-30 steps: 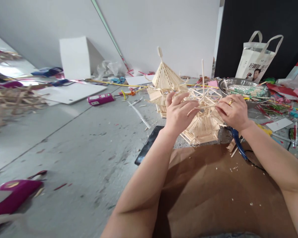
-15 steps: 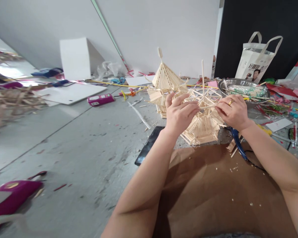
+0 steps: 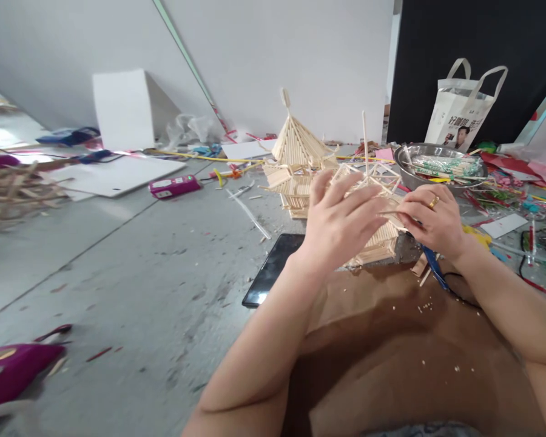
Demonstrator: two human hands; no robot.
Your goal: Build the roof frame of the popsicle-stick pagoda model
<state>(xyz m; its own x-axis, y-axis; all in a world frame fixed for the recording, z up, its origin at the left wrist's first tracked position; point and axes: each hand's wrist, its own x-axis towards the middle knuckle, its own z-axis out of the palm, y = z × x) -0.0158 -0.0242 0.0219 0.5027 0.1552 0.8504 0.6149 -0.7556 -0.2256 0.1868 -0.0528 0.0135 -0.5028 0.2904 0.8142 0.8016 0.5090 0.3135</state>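
Pinching thin stick (image 3: 389,212) near opposite ends with left grip (image 3: 341,221) and right grip (image 3: 433,221). Held in front of slatted framework (image 3: 382,244), right of peaked tower (image 3: 299,145).

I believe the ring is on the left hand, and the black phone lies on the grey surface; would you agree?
Not quite: the head view shows the ring on the right hand; the black phone does lie on the grey surface.

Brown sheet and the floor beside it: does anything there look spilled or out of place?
Yes. Small pale bits lie scattered over the brown sheet, as if spilled. Left of it, a dark, phone-like device lies directly on the scuffed grey floor, an odd spot so near the work.
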